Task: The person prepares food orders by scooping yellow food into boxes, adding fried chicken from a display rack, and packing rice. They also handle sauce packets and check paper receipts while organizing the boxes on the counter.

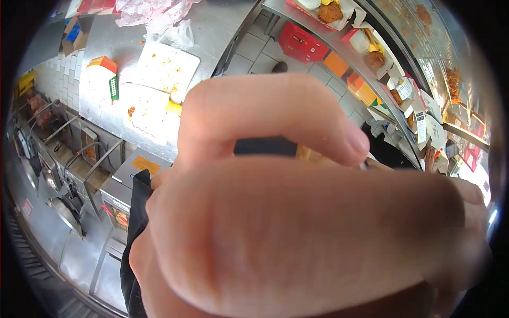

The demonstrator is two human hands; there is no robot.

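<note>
Fingers of my left hand (pixel 297 228) fill the middle and lower part of the head view, very close to the lens and partly blurred. They reach in from the left and curl toward the right, with one bent finger above and a thick one across the front. Whatever they grip, if anything, is hidden. Beside the wrist hangs black cloth (pixel 139 212). At the right edge more blurred skin (pixel 469 228) shows, perhaps my right hand; its fingers cannot be made out.
A steel table (pixel 207 26) holds white boards (pixel 168 66) with crumbs, an orange-topped carton (pixel 98 71) and crumpled plastic (pixel 159 13). Open boxes with fried patties (pixel 330 12) line a shelf at right. Sinks (pixel 74 151) stand left; a red box (pixel 302 42) sits on the tiled floor.
</note>
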